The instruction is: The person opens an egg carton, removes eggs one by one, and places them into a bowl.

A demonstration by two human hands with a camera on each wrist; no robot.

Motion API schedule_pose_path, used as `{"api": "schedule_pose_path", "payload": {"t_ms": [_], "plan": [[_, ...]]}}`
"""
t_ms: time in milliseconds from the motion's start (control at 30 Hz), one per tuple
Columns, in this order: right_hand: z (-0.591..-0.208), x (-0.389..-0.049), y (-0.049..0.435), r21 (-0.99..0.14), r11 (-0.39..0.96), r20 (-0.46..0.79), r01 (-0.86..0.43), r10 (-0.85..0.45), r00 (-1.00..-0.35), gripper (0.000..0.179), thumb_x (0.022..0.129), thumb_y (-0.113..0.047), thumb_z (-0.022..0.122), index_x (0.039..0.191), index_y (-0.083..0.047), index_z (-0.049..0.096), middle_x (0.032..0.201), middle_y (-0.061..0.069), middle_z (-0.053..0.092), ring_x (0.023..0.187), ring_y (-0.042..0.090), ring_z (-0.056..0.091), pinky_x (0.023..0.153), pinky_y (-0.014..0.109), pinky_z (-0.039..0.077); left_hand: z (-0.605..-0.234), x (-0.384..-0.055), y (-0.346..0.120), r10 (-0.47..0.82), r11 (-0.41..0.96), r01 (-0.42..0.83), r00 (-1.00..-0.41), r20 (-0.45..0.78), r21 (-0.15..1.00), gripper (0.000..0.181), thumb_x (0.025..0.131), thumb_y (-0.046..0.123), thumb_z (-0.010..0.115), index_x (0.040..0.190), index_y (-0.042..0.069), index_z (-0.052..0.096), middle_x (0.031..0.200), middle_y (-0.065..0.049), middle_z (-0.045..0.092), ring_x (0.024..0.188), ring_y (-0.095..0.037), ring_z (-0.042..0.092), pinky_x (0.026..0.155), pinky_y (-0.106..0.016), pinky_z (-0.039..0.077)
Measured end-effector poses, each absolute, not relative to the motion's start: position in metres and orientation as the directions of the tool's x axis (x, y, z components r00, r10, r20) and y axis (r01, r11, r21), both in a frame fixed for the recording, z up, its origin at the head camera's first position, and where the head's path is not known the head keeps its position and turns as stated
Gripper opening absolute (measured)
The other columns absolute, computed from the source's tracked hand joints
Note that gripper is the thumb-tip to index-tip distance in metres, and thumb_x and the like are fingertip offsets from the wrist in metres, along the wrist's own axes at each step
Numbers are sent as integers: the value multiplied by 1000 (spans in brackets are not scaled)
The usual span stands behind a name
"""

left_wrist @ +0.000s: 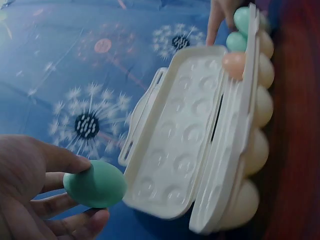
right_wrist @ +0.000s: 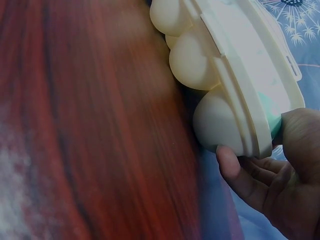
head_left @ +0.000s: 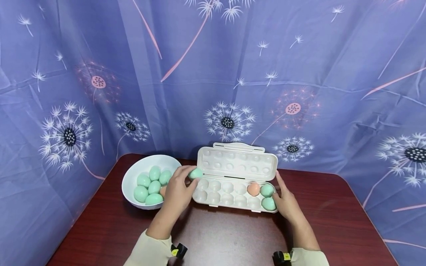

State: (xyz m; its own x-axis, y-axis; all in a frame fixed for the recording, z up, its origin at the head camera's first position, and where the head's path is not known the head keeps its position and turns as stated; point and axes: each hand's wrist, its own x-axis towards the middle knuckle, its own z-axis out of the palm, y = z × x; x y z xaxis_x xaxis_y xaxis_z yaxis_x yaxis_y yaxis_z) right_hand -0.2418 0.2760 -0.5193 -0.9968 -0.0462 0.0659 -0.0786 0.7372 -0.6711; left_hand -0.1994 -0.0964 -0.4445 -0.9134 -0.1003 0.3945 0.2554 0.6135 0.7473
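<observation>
My left hand [head_left: 178, 188] pinches a green egg [left_wrist: 95, 184] between thumb and fingers. It holds the egg by the left end of an opened white egg carton [head_left: 227, 207], whose lid [head_left: 233, 162] stands raised at the back. Gripping the carton's right end is my right hand [right_wrist: 295, 175], with fingertips along the outer cup and the thumb up at the rim. Two green eggs [head_left: 268, 203] fill the rightmost cups, and an orange egg [head_left: 253, 189] sits beside them in the back row. The other cups hold nothing.
A white bowl [head_left: 128, 184] with several green eggs [head_left: 154, 187] stands left of the carton on the dark red wooden table [head_left: 332, 221]. Part of an orange egg [head_left: 162, 191] shows in it beside my left hand. A blue dandelion-print curtain [head_left: 186, 92] hangs behind the table.
</observation>
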Motion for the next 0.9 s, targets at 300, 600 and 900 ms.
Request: {"api": "schedule_pose_path", "payload": {"t_ms": [300, 600, 900], "plan": [[-521, -242, 275, -669, 739, 65, -81, -50, -997, 83, 97, -6, 50, 164, -29, 6, 129, 25, 64, 110, 38, 64, 93, 51, 49, -441, -208, -132, -192, 608, 172, -915, 354, 775, 40, 91, 14, 72, 130, 9, 67, 133, -10, 62, 113, -28, 64, 88, -42, 58], [-520, -242, 275, -665, 742, 68, -81, -48, -997, 83, 97, -7, 51, 164, -29, 6, 128, 26, 65, 106, 36, 65, 90, 48, 50, -445, -212, -146, -257, 647, 93, -908, 332, 757, 42, 88, 13, 71, 129, 5, 67, 131, -15, 63, 104, -32, 67, 90, -46, 55], [-519, -243, 276, -666, 743, 51, -65, -42, -998, 84, 97, -7, 49, 164, -30, 4, 130, 25, 63, 108, 35, 64, 91, 49, 50, -457, -219, -152, -227, 683, 42, -936, 267, 729, 44, 86, 15, 71, 128, 3, 67, 130, -19, 64, 119, -37, 63, 102, -51, 49]]}}
